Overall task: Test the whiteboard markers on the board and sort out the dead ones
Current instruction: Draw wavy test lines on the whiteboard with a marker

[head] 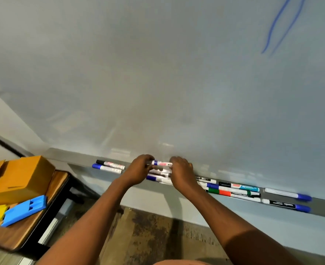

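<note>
From the head view, the person stands close to the whiteboard point(157, 73), both arms reaching down to the marker ledge point(272, 204) that runs along its lower edge. The left hand point(139, 169) and right hand point(180, 170) are both closed around one marker point(161, 163), held level just above the ledge, each hand at one end; it has a white barrel with a blue band showing between the fingers. To me this looks like the cap being pulled off or pushed back on, though I cannot tell which. More markers lie under the hands on the ledge, a pair point(109, 166) sits off to the left, a mixed bunch point(232, 189) with green, orange and teal lies to the right, and two blue-capped ones point(288, 198) rest farther right still. A blue scribble point(280, 25) high on the board's right suggests testing is under way. On the counter point(22, 234) at the left sit a cardboard box point(18, 176) and blue and yellow plastic blocks point(23, 209). Next, I would guess, the tip needs baring and a stroke drawn on the board, then the marker laid with the good or the dead ones.
</note>
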Demonstrator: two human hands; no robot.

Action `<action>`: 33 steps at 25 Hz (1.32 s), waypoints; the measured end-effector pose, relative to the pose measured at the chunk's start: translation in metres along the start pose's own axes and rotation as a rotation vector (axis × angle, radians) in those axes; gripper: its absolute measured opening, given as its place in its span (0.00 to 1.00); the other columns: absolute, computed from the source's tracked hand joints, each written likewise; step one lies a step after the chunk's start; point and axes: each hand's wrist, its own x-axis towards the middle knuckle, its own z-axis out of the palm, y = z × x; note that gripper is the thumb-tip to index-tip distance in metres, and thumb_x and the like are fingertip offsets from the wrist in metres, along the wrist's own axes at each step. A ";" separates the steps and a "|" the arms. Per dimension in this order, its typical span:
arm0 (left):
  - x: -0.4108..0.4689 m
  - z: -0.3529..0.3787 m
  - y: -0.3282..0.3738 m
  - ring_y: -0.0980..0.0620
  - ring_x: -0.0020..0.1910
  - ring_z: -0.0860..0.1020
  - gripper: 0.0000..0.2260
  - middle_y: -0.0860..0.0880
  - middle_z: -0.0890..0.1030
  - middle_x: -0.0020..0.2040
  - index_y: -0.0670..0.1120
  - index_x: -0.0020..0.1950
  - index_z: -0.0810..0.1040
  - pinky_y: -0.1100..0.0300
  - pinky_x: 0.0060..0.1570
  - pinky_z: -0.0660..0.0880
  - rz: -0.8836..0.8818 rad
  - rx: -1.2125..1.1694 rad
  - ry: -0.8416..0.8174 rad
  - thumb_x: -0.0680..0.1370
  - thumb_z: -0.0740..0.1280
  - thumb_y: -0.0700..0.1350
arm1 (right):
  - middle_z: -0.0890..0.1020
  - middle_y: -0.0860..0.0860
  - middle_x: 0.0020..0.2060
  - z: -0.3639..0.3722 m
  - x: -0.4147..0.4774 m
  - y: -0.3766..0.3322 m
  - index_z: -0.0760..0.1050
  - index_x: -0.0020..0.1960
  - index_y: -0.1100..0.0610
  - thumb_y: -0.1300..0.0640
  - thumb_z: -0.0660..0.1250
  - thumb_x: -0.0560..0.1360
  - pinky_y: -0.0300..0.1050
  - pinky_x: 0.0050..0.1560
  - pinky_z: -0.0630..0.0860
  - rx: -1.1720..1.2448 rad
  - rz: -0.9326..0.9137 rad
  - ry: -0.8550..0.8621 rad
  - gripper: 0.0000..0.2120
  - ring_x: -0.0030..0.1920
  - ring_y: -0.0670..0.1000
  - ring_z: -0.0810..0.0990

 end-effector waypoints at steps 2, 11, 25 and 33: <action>0.006 -0.018 0.015 0.48 0.43 0.77 0.03 0.49 0.77 0.42 0.44 0.50 0.77 0.61 0.42 0.69 0.060 -0.043 -0.053 0.78 0.66 0.42 | 0.79 0.53 0.52 -0.021 -0.001 -0.002 0.73 0.52 0.55 0.64 0.64 0.74 0.47 0.53 0.67 0.006 0.026 0.041 0.08 0.56 0.56 0.75; -0.004 -0.096 0.117 0.60 0.27 0.71 0.08 0.55 0.75 0.30 0.47 0.42 0.76 0.66 0.32 0.66 0.473 -0.160 -0.217 0.80 0.62 0.46 | 0.81 0.52 0.50 -0.127 -0.034 -0.053 0.77 0.57 0.54 0.47 0.58 0.80 0.40 0.46 0.68 0.063 -0.121 0.334 0.15 0.49 0.52 0.78; -0.073 -0.172 0.267 0.60 0.28 0.71 0.06 0.59 0.75 0.29 0.45 0.40 0.74 0.69 0.31 0.65 0.777 -0.468 0.257 0.77 0.65 0.44 | 0.73 0.46 0.24 -0.328 -0.088 -0.019 0.70 0.29 0.53 0.32 0.57 0.74 0.37 0.25 0.62 -0.307 -0.070 1.149 0.28 0.26 0.48 0.73; -0.063 -0.148 0.333 0.47 0.30 0.67 0.06 0.44 0.70 0.32 0.48 0.46 0.76 0.56 0.32 0.68 0.619 -0.711 0.366 0.80 0.60 0.43 | 0.74 0.52 0.43 -0.419 -0.123 0.057 0.73 0.50 0.61 0.59 0.57 0.81 0.39 0.39 0.74 0.320 0.120 0.784 0.08 0.41 0.52 0.80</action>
